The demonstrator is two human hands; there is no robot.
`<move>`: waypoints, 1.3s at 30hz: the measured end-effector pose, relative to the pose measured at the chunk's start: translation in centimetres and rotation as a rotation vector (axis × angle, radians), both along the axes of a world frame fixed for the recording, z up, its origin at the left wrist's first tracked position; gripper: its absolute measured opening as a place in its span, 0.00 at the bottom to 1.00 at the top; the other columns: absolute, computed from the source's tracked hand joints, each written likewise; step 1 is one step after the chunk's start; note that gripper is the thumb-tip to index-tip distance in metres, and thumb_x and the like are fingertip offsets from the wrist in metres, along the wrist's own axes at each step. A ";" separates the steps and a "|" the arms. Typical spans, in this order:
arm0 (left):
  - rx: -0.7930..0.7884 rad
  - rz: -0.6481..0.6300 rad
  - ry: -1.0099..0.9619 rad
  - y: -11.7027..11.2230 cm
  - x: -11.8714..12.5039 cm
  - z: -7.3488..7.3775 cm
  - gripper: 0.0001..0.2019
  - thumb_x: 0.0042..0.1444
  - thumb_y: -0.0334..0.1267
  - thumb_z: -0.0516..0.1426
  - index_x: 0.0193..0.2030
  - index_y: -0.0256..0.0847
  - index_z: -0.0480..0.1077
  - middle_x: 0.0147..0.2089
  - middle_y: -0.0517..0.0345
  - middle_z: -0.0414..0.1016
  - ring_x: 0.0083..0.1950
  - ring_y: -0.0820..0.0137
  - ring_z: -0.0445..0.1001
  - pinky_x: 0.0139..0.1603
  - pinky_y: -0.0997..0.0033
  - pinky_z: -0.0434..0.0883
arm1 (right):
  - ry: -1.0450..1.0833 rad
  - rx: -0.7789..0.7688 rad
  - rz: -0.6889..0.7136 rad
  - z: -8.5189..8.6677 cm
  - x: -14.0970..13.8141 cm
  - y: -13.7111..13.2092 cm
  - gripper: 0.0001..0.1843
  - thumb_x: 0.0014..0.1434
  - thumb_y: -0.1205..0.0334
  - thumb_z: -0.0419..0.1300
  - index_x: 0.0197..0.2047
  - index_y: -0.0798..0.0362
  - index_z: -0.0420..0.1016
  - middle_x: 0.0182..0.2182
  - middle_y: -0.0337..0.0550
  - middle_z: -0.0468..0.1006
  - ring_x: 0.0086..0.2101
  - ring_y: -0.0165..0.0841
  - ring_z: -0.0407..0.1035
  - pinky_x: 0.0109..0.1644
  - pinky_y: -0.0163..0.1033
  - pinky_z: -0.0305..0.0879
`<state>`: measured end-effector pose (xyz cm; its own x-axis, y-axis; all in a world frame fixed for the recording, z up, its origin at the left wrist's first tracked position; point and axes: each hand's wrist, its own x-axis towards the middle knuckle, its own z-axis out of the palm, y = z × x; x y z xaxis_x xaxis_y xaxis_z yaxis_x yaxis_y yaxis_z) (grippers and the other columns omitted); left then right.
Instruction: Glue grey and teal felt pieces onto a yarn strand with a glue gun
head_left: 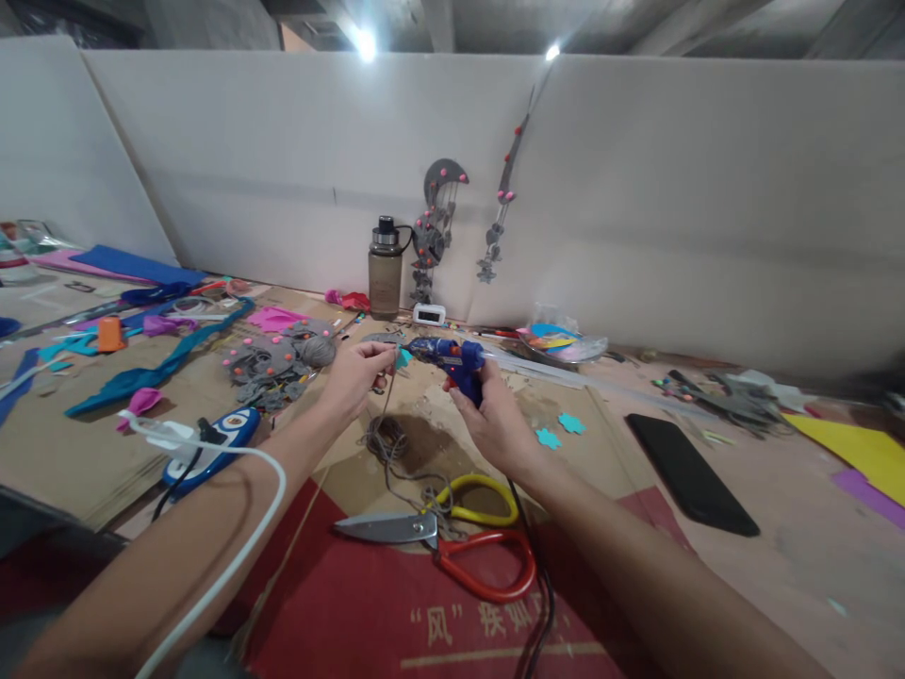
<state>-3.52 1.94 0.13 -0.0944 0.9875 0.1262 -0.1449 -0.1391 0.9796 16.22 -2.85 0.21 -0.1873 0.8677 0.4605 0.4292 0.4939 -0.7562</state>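
Observation:
A blue hot glue gun (452, 356) is gripped in my right hand (491, 415), its nozzle pointing left. My left hand (360, 374) pinches a grey cord (386, 436), with a small turquoise cutout (403, 357) at the fingertips, close to the nozzle. Whether nozzle and cutout touch, I cannot tell. The cord drops from my left fingers into a loose coil on the cardboard (339, 483). Scissors (403, 527) with one yellow and one red handle lie across it, blades half apart. Right of my right hand lie two turquoise flower cutouts (548, 438).
A black phone (691, 473) lies at the right. At the left are a blue-and-white power strip (219, 448), a white cable (272, 528) crossing my left forearm, and grey felt pieces (265, 363). A bottle (386, 273) stands by the white board (636, 170), where felt ornaments hang.

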 end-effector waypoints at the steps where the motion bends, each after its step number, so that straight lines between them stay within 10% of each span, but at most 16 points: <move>1: -0.004 -0.009 0.006 0.0 0.0 0.0 0.14 0.37 0.43 0.66 0.26 0.34 0.73 0.19 0.61 0.67 0.18 0.80 0.60 0.16 0.80 0.55 | 0.001 0.000 -0.002 0.0 0.0 0.0 0.14 0.58 0.63 0.52 0.48 0.52 0.59 0.38 0.47 0.73 0.38 0.37 0.69 0.46 0.46 0.65; 39: 0.014 -0.003 0.010 -0.2 0.0 0.4 0.11 0.40 0.40 0.65 0.25 0.35 0.71 0.19 0.63 0.65 0.19 0.81 0.61 0.16 0.82 0.55 | -0.052 -0.003 -0.038 -0.2 -0.1 -0.2 0.15 0.58 0.61 0.52 0.49 0.53 0.61 0.41 0.50 0.73 0.40 0.39 0.68 0.47 0.47 0.65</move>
